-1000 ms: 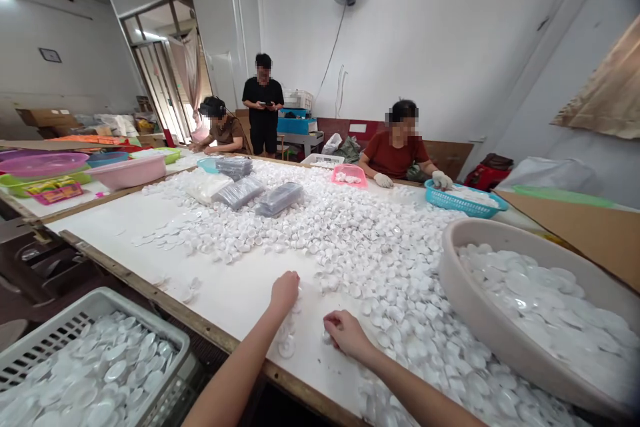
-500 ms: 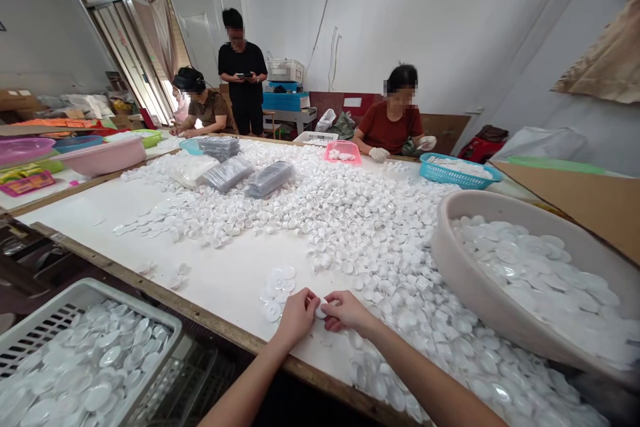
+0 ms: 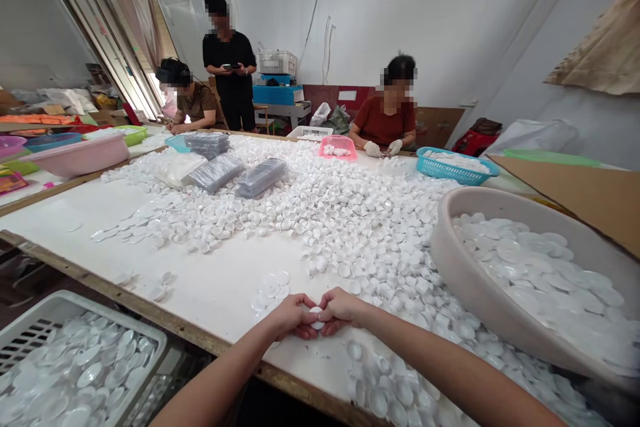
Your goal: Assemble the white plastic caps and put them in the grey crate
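My left hand [image 3: 290,317] and my right hand [image 3: 339,309] meet above the near edge of the white table [image 3: 220,283]. Both pinch one small white plastic cap [image 3: 315,317] between their fingertips. A few flat white discs [image 3: 270,287] lie just behind my left hand. A wide heap of white caps [image 3: 350,213] spreads across the table's middle and runs down to the right of my right hand.
A grey crate [image 3: 75,363] of white discs stands at the lower left, below the table edge. A large beige basin [image 3: 500,320] of discs sits at the right. Three people work at the far side, near a pink basket [image 3: 338,147] and a teal basket [image 3: 453,165]. Bagged packs [image 3: 235,173] lie mid-left.
My hands were apart on the table a second ago; they have come together and now pinch one cap. The view has tilted down and shifted a little left.
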A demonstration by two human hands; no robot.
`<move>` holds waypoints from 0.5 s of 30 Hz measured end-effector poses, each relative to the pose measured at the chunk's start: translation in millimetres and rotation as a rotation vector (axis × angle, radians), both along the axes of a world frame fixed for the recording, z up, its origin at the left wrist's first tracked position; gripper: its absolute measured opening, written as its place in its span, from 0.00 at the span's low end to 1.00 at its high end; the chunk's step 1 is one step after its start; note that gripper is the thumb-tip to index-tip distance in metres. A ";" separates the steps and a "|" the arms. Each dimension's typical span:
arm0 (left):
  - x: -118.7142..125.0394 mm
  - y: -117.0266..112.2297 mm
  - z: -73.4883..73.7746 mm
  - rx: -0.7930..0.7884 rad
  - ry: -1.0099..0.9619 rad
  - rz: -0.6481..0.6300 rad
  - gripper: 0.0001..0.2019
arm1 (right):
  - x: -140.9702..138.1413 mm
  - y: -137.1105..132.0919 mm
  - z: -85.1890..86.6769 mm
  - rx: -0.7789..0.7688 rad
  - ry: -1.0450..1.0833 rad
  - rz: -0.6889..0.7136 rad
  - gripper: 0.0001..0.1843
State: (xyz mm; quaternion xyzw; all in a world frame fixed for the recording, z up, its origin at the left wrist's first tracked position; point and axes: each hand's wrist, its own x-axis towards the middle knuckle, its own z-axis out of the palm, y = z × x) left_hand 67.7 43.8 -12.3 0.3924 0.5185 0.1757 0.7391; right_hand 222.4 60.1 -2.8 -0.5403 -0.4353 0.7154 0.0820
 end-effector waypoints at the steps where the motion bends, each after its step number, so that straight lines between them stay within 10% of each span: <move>1: -0.3 2.0 0.4 -0.033 -0.013 -0.010 0.27 | 0.0 0.7 -1.0 -0.003 0.005 0.000 0.09; 7: -2.2 3.7 -1.7 -0.065 -0.012 -0.024 0.28 | -1.4 -3.2 0.2 0.029 -0.025 -0.049 0.06; 15: 2.7 -20.0 22.9 0.408 0.376 -0.075 0.18 | -12.4 -16.0 9.8 0.156 -0.087 0.037 0.09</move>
